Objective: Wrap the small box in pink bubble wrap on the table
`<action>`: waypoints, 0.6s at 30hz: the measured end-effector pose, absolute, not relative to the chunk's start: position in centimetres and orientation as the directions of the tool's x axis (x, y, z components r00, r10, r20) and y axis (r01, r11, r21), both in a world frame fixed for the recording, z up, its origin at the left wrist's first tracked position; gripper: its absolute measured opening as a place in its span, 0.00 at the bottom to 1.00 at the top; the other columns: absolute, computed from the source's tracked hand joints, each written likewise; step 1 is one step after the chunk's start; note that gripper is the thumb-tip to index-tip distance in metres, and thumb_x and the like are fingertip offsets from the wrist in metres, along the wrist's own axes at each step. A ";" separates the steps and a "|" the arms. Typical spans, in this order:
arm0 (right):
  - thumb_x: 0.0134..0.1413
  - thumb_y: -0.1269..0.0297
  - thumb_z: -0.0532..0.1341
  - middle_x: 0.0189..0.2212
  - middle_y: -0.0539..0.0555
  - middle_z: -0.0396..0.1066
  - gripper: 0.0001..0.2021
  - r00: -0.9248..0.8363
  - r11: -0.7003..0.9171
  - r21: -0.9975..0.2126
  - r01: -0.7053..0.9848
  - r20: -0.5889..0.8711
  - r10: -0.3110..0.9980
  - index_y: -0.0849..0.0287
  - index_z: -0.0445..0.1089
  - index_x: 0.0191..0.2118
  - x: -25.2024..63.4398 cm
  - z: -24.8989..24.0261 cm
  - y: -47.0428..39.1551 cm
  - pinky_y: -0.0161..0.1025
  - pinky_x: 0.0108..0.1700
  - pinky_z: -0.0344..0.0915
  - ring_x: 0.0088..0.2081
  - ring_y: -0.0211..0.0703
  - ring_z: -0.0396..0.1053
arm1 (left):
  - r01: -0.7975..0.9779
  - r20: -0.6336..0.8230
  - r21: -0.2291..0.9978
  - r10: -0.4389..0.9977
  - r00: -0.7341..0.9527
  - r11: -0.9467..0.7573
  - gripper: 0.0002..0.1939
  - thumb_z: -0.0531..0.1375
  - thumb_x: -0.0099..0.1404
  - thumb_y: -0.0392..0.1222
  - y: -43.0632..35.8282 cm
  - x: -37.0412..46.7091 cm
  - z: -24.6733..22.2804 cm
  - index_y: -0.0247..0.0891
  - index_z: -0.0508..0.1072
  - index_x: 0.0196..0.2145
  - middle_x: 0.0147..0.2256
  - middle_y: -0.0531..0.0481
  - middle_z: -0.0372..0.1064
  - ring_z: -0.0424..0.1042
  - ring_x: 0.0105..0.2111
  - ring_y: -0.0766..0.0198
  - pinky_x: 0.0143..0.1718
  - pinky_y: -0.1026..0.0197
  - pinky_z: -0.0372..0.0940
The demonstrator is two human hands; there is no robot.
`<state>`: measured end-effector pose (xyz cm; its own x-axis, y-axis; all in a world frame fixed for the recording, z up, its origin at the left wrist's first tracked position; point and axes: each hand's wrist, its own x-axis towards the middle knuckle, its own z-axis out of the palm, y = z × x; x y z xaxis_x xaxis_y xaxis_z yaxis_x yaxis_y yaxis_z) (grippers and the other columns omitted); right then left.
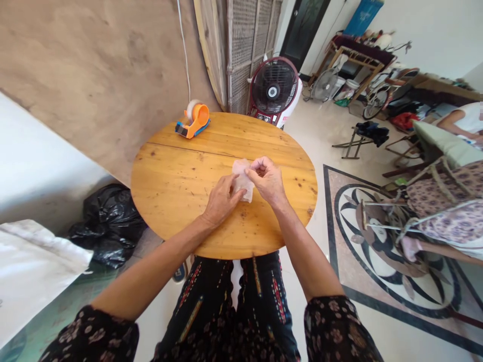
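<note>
A: Where to find the pale filmy piece (242, 182)?

B: On the round wooden table (169, 186), near the middle, between both hands. Too blurred to tell sheet from pouch.

A: And the left hand (222, 200)?

B: Rests on the piece from the left. Thumb laid across the lower part, fingertips over the left side, with a moderate gap between and pale film showing there.

A: And the right hand (268, 182)?

B: At the upper right edge of the piece, touching. Thumb and curled forefinger close together, tips partly hidden; cannot tell whether fully closed, or with film nipped between.

A: Anything else on the table?

B: Near the far left edge, well apart from both hands, an orange tape dispenser (199, 122) with a roll fitted.

A: And beyond?

B: Just past the far right edge, a dark red fan (273, 91). Low at left, black plastic bags (113, 221).
</note>
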<state>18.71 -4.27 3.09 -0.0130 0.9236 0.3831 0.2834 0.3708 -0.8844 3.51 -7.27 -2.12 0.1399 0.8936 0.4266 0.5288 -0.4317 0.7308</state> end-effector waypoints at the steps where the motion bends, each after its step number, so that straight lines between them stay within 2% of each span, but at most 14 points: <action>1: 0.47 0.60 0.64 0.28 0.47 0.69 0.09 -0.028 0.375 -0.882 0.287 0.383 0.923 0.56 0.66 0.32 18.7 3.0 -4.4 0.34 0.34 0.66 0.30 0.35 0.67 | 0.526 0.425 0.734 0.895 0.139 -0.430 0.23 0.62 0.64 0.44 -7.3 3.5 -2.0 0.37 0.66 0.55 0.48 0.42 0.71 0.72 0.45 0.56 0.50 0.51 0.68; 5: 0.48 0.63 0.64 0.30 0.48 0.73 0.12 -0.071 0.386 -0.844 0.373 0.389 0.919 0.57 0.72 0.40 18.7 2.9 -5.0 0.36 0.36 0.67 0.31 0.37 0.69 | 0.513 0.405 0.755 0.906 0.126 -0.409 0.20 0.61 0.64 0.44 -7.5 3.5 -1.5 0.37 0.67 0.52 0.48 0.42 0.72 0.72 0.46 0.56 0.51 0.50 0.67; 11: 0.52 0.66 0.62 0.31 0.50 0.75 0.05 -0.123 0.439 -0.802 0.404 0.429 0.895 0.57 0.76 0.34 19.0 3.6 -6.3 0.37 0.38 0.66 0.33 0.39 0.70 | 0.428 0.304 0.855 0.952 0.044 -0.293 0.25 0.65 0.60 0.45 -7.6 3.7 -1.4 0.38 0.61 0.52 0.46 0.41 0.73 0.75 0.45 0.55 0.48 0.49 0.69; 15: 0.56 0.67 0.62 0.32 0.50 0.75 0.05 -0.163 0.483 -0.766 0.425 0.460 0.873 0.56 0.76 0.34 19.3 3.6 -7.5 0.37 0.41 0.67 0.35 0.40 0.72 | 0.372 0.325 0.871 0.944 0.052 -0.320 0.30 0.64 0.61 0.47 -7.5 3.6 -1.5 0.39 0.57 0.57 0.46 0.42 0.72 0.76 0.43 0.57 0.46 0.52 0.70; 18: 0.57 0.67 0.61 0.33 0.51 0.76 0.06 -0.182 0.507 -0.728 0.462 0.482 0.857 0.56 0.76 0.34 19.2 3.2 -8.3 0.38 0.41 0.67 0.35 0.40 0.72 | 0.392 0.366 0.846 0.928 0.070 -0.363 0.28 0.62 0.63 0.45 -7.3 3.5 -1.6 0.38 0.60 0.58 0.46 0.42 0.71 0.74 0.42 0.58 0.46 0.53 0.70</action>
